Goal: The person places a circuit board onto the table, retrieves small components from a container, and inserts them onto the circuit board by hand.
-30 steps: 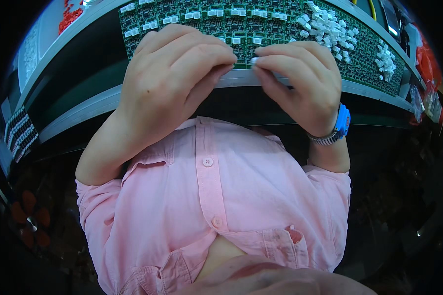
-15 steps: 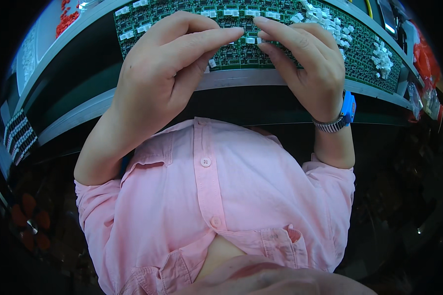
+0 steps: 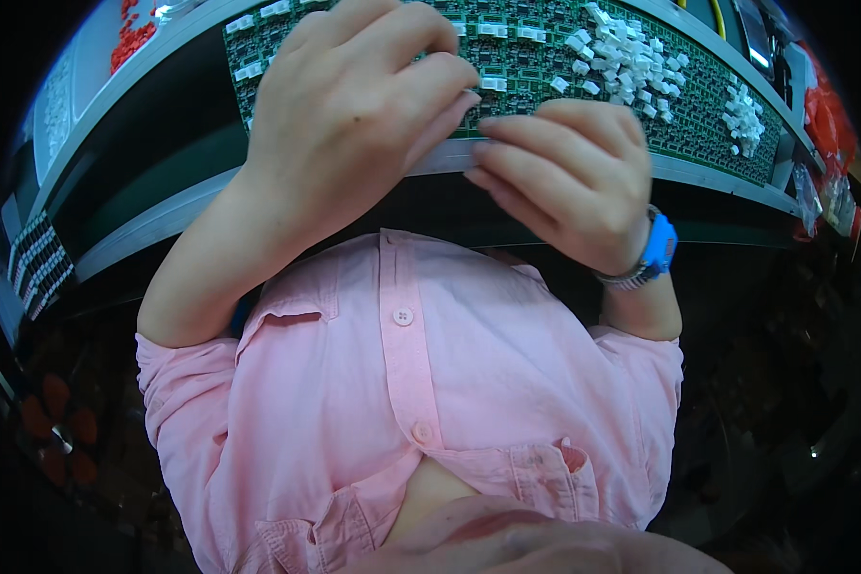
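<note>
A large green circuit board panel [image 3: 684,120] lies ahead of me, carrying rows of small white connectors [image 3: 493,83]. Over its left half is my left hand [image 3: 349,110], fingers curled and thumb pressed toward the index finger; anything in that pinch is hidden. My right hand [image 3: 574,182] is at the panel's near edge, over the metal rail, its fingers bent and drawn together. Whether it holds a small part does not show. A loose pile of white connectors [image 3: 631,62] lies on the panel beyond the right hand, and a smaller pile [image 3: 742,120] sits farther right.
A metal rail [image 3: 708,174] borders the panel's near side. Red parts [image 3: 132,43] lie in a pale tray at far left; a stack of small boards [image 3: 40,263] is below. An orange-bladed fan [image 3: 59,430] stands lower left. Red plastic bags [image 3: 827,115] hang at right.
My right hand has drawn back toward me and left, off the panel to the rail. My left hand has turned and shifted slightly forward, its fingers curling more.
</note>
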A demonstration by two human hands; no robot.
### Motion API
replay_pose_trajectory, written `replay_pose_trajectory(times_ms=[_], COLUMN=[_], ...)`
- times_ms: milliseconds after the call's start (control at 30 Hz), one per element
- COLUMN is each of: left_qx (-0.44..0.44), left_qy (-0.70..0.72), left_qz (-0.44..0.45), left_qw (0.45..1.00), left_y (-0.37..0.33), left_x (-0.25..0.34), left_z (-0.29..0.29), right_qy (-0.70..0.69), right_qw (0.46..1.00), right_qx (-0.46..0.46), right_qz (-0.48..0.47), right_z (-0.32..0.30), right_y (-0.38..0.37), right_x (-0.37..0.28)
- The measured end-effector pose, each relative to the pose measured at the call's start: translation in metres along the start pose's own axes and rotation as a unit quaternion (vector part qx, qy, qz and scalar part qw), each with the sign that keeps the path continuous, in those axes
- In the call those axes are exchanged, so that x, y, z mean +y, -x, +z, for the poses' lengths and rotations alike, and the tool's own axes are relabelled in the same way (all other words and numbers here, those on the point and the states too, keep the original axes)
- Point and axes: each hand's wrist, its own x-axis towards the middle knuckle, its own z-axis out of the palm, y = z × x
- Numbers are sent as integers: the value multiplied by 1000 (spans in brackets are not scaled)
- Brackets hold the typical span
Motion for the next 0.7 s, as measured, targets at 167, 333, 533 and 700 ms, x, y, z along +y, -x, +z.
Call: replay_pose_trajectory(times_ms=[167, 333, 533, 700], left_qx=[-26, -26, -27, -50], left_qy=[-29, 4, 4, -4], left_qz=[17, -34, -27, 3], left_qw=[999, 999, 999, 999], left_y=[1, 2, 2, 1], left_x=[-2, -2, -4, -8], left_z=[-9, -6, -9, -13], right_qy=[-10, -15, -22, -17], right_qw=[1000, 999, 998, 998], right_qx=[7, 22, 39, 43], right_qz=[27, 32, 47, 49], right_z=[8, 13, 14, 15], right_y=[8, 12, 14, 14], right_x=[-4, -5, -8, -9])
